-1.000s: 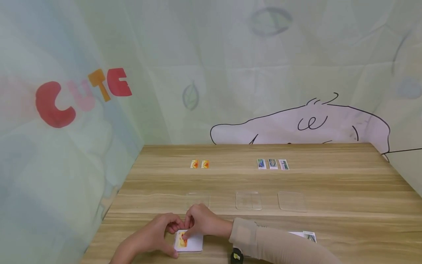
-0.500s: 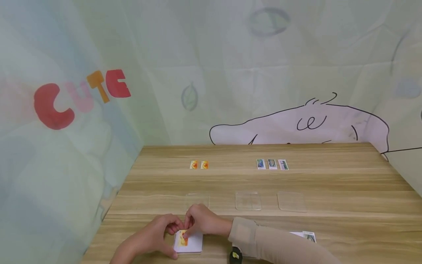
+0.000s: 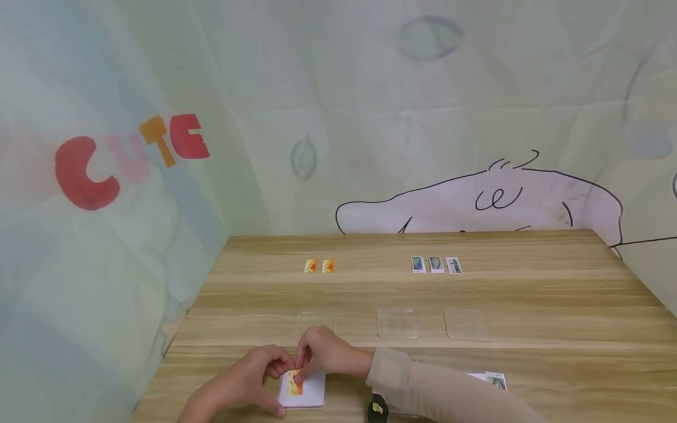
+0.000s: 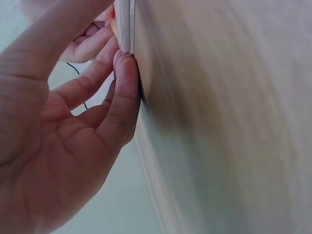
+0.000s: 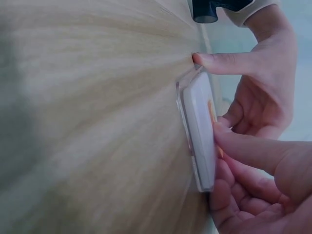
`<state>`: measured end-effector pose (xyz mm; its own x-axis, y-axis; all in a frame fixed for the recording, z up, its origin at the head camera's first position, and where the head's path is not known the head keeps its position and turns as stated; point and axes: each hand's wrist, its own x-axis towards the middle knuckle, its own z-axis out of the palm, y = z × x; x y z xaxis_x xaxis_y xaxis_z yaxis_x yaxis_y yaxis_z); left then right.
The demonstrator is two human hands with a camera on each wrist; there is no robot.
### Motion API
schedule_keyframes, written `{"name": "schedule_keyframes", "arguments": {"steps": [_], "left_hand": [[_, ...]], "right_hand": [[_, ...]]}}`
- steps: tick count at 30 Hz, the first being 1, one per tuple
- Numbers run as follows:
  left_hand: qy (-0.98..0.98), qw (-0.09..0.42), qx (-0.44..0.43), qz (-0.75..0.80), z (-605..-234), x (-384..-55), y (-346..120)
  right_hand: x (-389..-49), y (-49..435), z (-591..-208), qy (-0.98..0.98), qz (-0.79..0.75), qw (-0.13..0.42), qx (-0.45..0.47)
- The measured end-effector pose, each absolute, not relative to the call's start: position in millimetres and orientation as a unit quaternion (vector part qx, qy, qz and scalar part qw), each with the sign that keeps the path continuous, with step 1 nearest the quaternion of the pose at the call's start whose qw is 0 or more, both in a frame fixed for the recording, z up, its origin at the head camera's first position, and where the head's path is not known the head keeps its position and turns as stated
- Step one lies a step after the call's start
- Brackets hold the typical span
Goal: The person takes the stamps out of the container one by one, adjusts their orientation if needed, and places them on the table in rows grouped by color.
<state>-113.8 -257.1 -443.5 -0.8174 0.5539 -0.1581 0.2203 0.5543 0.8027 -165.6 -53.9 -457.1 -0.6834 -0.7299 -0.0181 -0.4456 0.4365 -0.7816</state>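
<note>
A white square block (image 3: pixel 313 395), seated in a thin clear plastic case (image 5: pixel 181 100), is at the table's front left. On its left half is a small yellow-orange picture stamp (image 3: pixel 292 388). My left hand (image 3: pixel 244 376) grips the block by its left side, thumb at the near corner and fingertips at the far one. Over the stamp, my right hand (image 3: pixel 329 355) presses its thumb, while its curled fingers pinch at the block's far edge. In the right wrist view the thumb (image 5: pixel 243 146) lies on the block's face. The stamp is partly hidden by that thumb.
Two orange stamps (image 3: pixel 319 266) lie at the back left, and three blue-green stamps (image 3: pixel 436 265) at the back right. Clear square plates (image 3: pixel 398 324) form a row mid-table. Another stamp (image 3: pixel 496 380) on something white shows beyond the right sleeve (image 3: pixel 444 385).
</note>
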Motion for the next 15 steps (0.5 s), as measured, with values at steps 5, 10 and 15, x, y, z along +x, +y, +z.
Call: {"name": "schedule_keyframes", "arguments": {"steps": [5,10,15], "left_hand": [[0.861,0.204,0.22,0.411,-443.7,-113.5,-257.6],[0.862,0.204,0.219,0.409,-442.6,-114.3,-257.1],[0.864,0.207,0.216,0.405,-442.3,-114.7,-256.6]], "right_hand": [[-166.3,-54.3,-457.8,0.825,-0.396,0.184,-0.357],[-166.4,-54.1,-455.5,0.821,-0.398,0.191,-0.361],[-165.4,-53.0,-452.7,0.816,-0.405,0.2,-0.361]]}}
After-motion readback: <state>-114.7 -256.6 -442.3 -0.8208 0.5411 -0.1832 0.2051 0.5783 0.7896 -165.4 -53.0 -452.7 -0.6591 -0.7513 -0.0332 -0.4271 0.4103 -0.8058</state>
